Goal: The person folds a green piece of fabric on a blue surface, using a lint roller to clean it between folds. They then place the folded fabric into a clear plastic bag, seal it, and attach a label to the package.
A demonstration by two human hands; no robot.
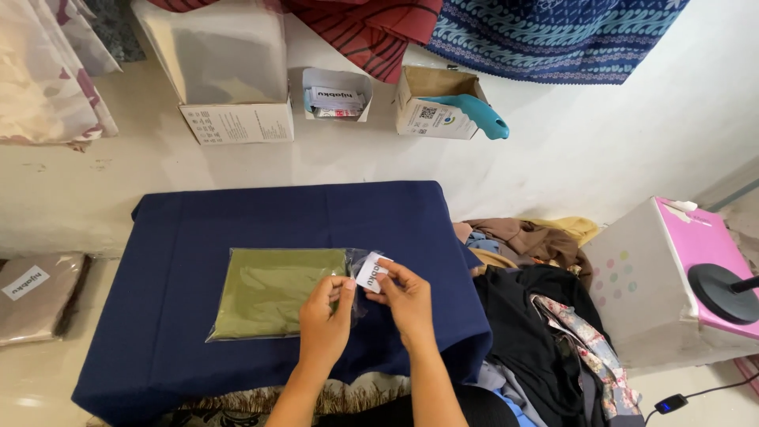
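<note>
Pinching a small white label (371, 273) between right hand (407, 300) fingertips, left hand (326, 316) closed on the flap of a clear bag of olive cloth (273, 291) lying on the navy-covered table (198, 229). Probably light, soft, slippery; best gripped by edges. Beyond: open cardboard boxes (435, 103) against the wall, another bagged, labelled garment (35, 296) left.
</note>
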